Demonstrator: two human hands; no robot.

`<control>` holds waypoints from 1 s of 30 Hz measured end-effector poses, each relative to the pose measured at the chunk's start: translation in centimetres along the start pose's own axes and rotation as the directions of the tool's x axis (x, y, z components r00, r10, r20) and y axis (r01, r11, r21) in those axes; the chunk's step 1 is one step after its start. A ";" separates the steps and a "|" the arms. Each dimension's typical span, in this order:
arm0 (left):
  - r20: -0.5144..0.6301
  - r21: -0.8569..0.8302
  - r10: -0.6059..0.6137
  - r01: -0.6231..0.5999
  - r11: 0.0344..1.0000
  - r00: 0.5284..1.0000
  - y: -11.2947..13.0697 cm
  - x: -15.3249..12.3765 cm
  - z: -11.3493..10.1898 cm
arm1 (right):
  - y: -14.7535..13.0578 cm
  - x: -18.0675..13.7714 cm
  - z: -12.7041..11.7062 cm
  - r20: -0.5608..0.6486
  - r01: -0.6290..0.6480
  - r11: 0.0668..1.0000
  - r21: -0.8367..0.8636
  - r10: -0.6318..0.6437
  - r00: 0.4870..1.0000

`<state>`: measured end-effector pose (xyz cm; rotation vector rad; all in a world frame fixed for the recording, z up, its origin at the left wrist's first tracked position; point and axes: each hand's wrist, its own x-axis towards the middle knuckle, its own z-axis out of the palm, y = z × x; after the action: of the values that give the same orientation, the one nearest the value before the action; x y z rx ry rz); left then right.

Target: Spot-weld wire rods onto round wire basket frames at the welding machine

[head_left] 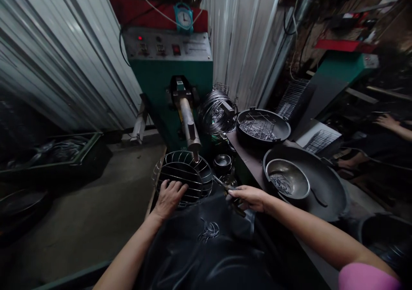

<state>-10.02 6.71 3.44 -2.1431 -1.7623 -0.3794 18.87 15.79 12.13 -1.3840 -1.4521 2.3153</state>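
My left hand [169, 196] rests with its fingers curled on the near rim of a round wire basket [183, 176], which sits under the tip of a green spot-welding machine's electrode arm [189, 129]. To the right, my right hand [249, 197] is closed around a thin metal tool like pliers or tongs [223, 186] that points toward the basket. A few loose bent wires [208, 230] lie on the dark apron over my lap.
On the bench at right stand a steel bowl of short wires [287, 179] inside a big dark pan [325, 191], another pan of wire pieces [262, 129] and a wire coil [216, 112]. Another person's hand [388, 122] shows far right. A crate [64, 150] sits on the left floor.
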 end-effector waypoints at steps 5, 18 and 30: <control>-0.055 0.119 0.062 -0.055 0.991 0.997 -0.5 -0.1 0.4 | -0.7 0.4 0.3 0.043 -0.030 0.999 0.010 0.030 0.999; -0.113 0.129 0.095 -0.080 0.988 0.989 -0.5 -0.4 1.1 | -1.5 1.7 2.1 0.026 -0.074 0.991 0.108 0.072 0.997; -0.049 0.083 0.065 -0.060 0.995 0.997 -0.5 -0.8 1.4 | -0.5 1.4 2.9 0.057 -0.046 0.976 0.214 0.035 0.998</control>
<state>-10.68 6.68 1.87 -2.1073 -1.6498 -0.3383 15.80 14.75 12.00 -1.3136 -1.1523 2.4654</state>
